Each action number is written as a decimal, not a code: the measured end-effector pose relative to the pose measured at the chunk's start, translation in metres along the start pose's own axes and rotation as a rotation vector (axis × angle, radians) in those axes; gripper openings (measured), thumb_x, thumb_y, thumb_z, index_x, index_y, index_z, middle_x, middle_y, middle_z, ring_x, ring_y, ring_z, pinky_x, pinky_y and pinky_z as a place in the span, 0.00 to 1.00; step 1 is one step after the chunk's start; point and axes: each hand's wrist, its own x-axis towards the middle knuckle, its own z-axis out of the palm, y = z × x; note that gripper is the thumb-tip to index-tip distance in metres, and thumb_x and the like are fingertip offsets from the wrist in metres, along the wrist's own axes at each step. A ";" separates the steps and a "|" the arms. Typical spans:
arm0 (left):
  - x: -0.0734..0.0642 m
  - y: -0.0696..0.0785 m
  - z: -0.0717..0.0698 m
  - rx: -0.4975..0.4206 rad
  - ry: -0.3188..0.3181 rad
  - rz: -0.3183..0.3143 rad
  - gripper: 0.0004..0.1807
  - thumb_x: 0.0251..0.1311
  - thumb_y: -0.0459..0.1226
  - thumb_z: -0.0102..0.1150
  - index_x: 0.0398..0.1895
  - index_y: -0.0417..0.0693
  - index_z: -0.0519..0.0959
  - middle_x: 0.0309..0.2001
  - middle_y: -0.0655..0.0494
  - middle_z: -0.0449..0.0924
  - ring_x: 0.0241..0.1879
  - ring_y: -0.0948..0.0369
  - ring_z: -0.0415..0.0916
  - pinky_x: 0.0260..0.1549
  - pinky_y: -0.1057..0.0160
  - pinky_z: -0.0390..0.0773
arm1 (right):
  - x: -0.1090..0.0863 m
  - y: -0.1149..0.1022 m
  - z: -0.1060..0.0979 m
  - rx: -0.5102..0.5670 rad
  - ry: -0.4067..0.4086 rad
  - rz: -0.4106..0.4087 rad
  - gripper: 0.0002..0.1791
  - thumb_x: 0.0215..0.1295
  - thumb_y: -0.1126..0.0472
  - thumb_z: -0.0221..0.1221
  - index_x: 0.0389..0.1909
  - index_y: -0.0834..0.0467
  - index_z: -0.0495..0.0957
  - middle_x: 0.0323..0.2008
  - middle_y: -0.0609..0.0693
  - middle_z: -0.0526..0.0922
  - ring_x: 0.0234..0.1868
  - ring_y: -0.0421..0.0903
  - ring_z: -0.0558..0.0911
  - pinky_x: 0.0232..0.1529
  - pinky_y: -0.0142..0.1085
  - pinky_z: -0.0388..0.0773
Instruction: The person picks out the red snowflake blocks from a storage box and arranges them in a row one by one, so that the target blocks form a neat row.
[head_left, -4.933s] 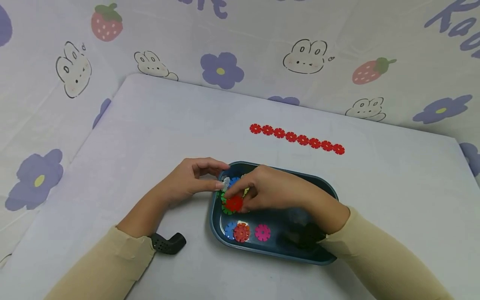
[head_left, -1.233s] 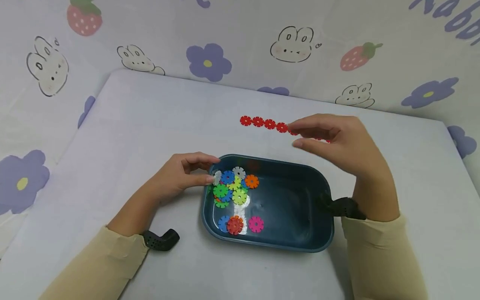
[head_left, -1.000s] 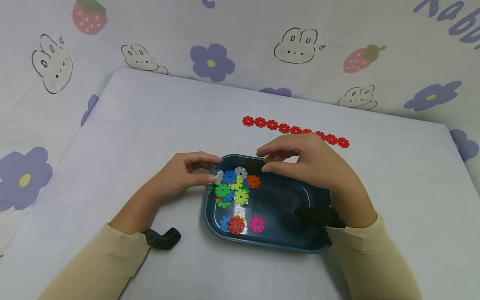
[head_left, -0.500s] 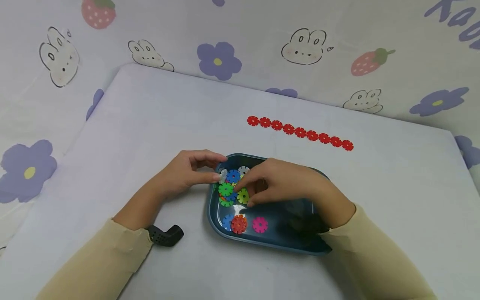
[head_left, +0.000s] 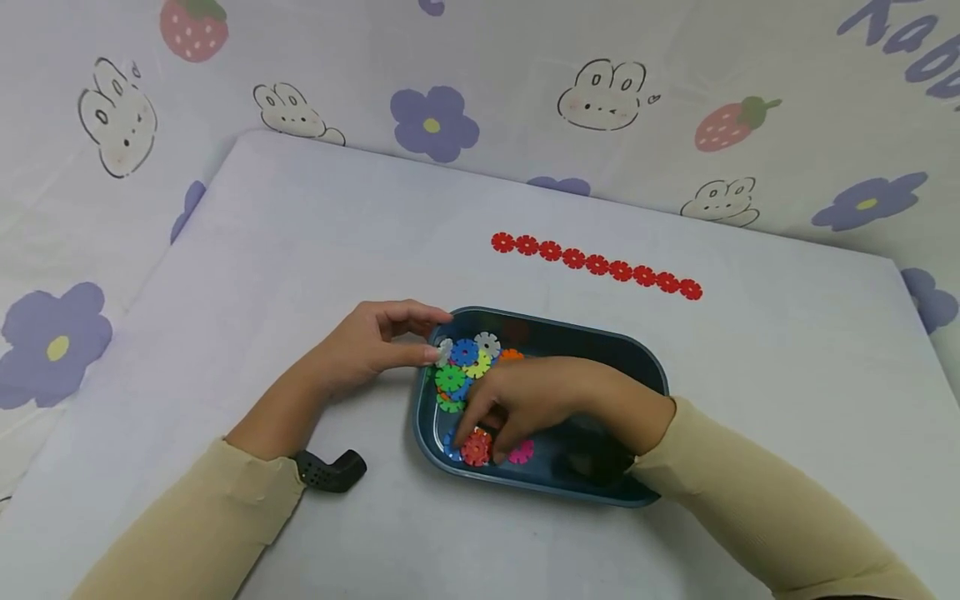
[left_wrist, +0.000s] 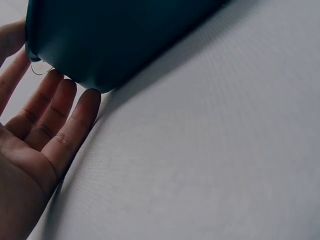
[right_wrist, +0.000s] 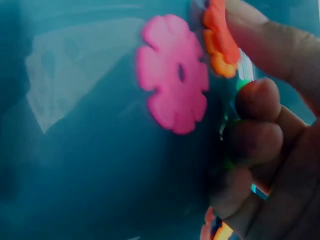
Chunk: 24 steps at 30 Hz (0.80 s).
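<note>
Inside the dark teal plastic tub point(head_left: 577, 487), my right hand point(head_left: 536, 400) reaches down to a red interlocking snowflake disc point(head_left: 477, 448). Its thumb and index finger pinch the disc at its two sides. In the right wrist view the thumb touches the red disc point(right_wrist: 225, 37), which overlaps an orange one; a pink disc point(right_wrist: 172, 74) lies beside them. My left hand point(head_left: 382, 342) grips the tub's far left corner. In the left wrist view, fingertips point(left_wrist: 90, 100) press against the tub's outer wall point(left_wrist: 115, 40). A clear disc point(head_left: 444, 352) sits by the left thumb.
Behind the tub lies a row of joined red discs point(head_left: 597, 265) on the white tabletop point(head_left: 322, 217). Several mixed discs, among them a green disc point(head_left: 450, 377) and a blue disc point(head_left: 464, 352), are heaped at the tub's left end. Printed cloth point(head_left: 510, 50) hangs behind.
Earlier my right hand carried a red disc out of the tub; the row has since grown by one at its right end. The hand then returned to the tub and moved nearer its front edge.
</note>
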 end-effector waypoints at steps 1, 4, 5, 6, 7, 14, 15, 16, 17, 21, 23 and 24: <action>0.000 0.000 0.000 0.000 0.000 -0.002 0.22 0.58 0.38 0.68 0.57 0.54 0.80 0.54 0.55 0.81 0.53 0.56 0.76 0.49 0.61 0.80 | 0.001 0.000 0.001 -0.015 0.001 0.006 0.20 0.56 0.58 0.71 0.51 0.43 0.85 0.29 0.40 0.76 0.30 0.38 0.74 0.31 0.30 0.76; 0.000 0.000 -0.001 0.001 0.000 -0.006 0.22 0.58 0.38 0.68 0.58 0.53 0.80 0.54 0.55 0.80 0.54 0.56 0.75 0.50 0.61 0.79 | 0.004 -0.002 0.003 -0.058 0.018 0.014 0.18 0.57 0.58 0.71 0.50 0.43 0.85 0.29 0.39 0.77 0.30 0.38 0.74 0.31 0.30 0.76; 0.000 0.000 -0.001 0.002 -0.001 -0.005 0.22 0.58 0.38 0.68 0.58 0.53 0.80 0.54 0.55 0.80 0.54 0.56 0.75 0.50 0.61 0.79 | 0.004 -0.003 0.004 -0.067 0.024 0.018 0.18 0.57 0.59 0.71 0.49 0.44 0.85 0.29 0.39 0.77 0.30 0.38 0.75 0.31 0.30 0.77; 0.000 0.000 -0.001 0.002 -0.002 -0.004 0.22 0.58 0.38 0.68 0.58 0.53 0.80 0.54 0.55 0.80 0.54 0.56 0.75 0.51 0.60 0.79 | 0.004 -0.004 0.004 -0.072 0.032 0.021 0.17 0.56 0.59 0.71 0.48 0.44 0.86 0.29 0.39 0.78 0.30 0.38 0.75 0.32 0.30 0.77; 0.000 0.000 -0.001 0.002 -0.003 -0.003 0.22 0.58 0.38 0.68 0.58 0.53 0.80 0.54 0.55 0.80 0.54 0.56 0.75 0.51 0.60 0.79 | 0.004 -0.005 0.004 -0.073 0.041 0.024 0.16 0.56 0.59 0.71 0.47 0.45 0.86 0.28 0.39 0.78 0.31 0.38 0.75 0.32 0.31 0.77; 0.001 -0.002 -0.001 -0.006 -0.010 0.007 0.22 0.58 0.37 0.68 0.58 0.53 0.80 0.55 0.55 0.80 0.54 0.56 0.75 0.51 0.60 0.79 | 0.002 -0.002 0.001 -0.095 0.139 -0.043 0.08 0.55 0.55 0.72 0.35 0.44 0.84 0.34 0.39 0.78 0.36 0.37 0.75 0.33 0.30 0.78; 0.001 -0.002 -0.001 -0.008 -0.012 0.008 0.22 0.58 0.37 0.68 0.58 0.53 0.80 0.55 0.55 0.80 0.54 0.56 0.75 0.51 0.60 0.79 | 0.002 -0.002 0.000 -0.095 0.154 -0.063 0.07 0.55 0.55 0.72 0.34 0.45 0.84 0.35 0.39 0.78 0.39 0.37 0.75 0.34 0.30 0.79; 0.001 -0.002 -0.001 -0.009 -0.012 0.009 0.22 0.58 0.37 0.68 0.58 0.53 0.80 0.55 0.55 0.80 0.54 0.56 0.75 0.51 0.61 0.78 | 0.001 -0.002 0.000 -0.094 0.167 -0.083 0.07 0.56 0.54 0.71 0.34 0.45 0.84 0.37 0.39 0.78 0.41 0.37 0.75 0.35 0.29 0.79; 0.001 -0.002 -0.001 -0.010 -0.014 0.011 0.22 0.58 0.37 0.68 0.58 0.53 0.80 0.55 0.55 0.80 0.54 0.56 0.75 0.51 0.61 0.78 | 0.000 -0.002 -0.001 -0.090 0.178 -0.097 0.06 0.56 0.54 0.71 0.34 0.45 0.84 0.38 0.39 0.78 0.42 0.37 0.75 0.36 0.29 0.79; 0.001 -0.002 -0.001 -0.012 -0.013 0.012 0.23 0.58 0.38 0.68 0.58 0.53 0.80 0.55 0.55 0.80 0.54 0.56 0.76 0.51 0.60 0.78 | -0.003 -0.003 -0.004 -0.044 0.216 -0.128 0.05 0.59 0.53 0.69 0.34 0.45 0.83 0.37 0.38 0.78 0.42 0.38 0.75 0.38 0.30 0.80; 0.000 -0.002 -0.001 -0.007 -0.012 0.013 0.22 0.58 0.38 0.68 0.58 0.54 0.80 0.54 0.55 0.80 0.54 0.56 0.75 0.51 0.60 0.79 | -0.005 -0.004 -0.005 -0.016 0.229 -0.121 0.05 0.60 0.53 0.68 0.34 0.45 0.82 0.35 0.37 0.79 0.39 0.38 0.76 0.37 0.31 0.80; 0.000 -0.001 -0.001 -0.007 -0.012 0.012 0.22 0.58 0.38 0.69 0.58 0.54 0.80 0.54 0.55 0.80 0.54 0.56 0.76 0.50 0.60 0.79 | -0.006 -0.004 -0.006 -0.001 0.234 -0.116 0.05 0.60 0.53 0.68 0.34 0.45 0.81 0.33 0.36 0.79 0.37 0.38 0.77 0.36 0.32 0.80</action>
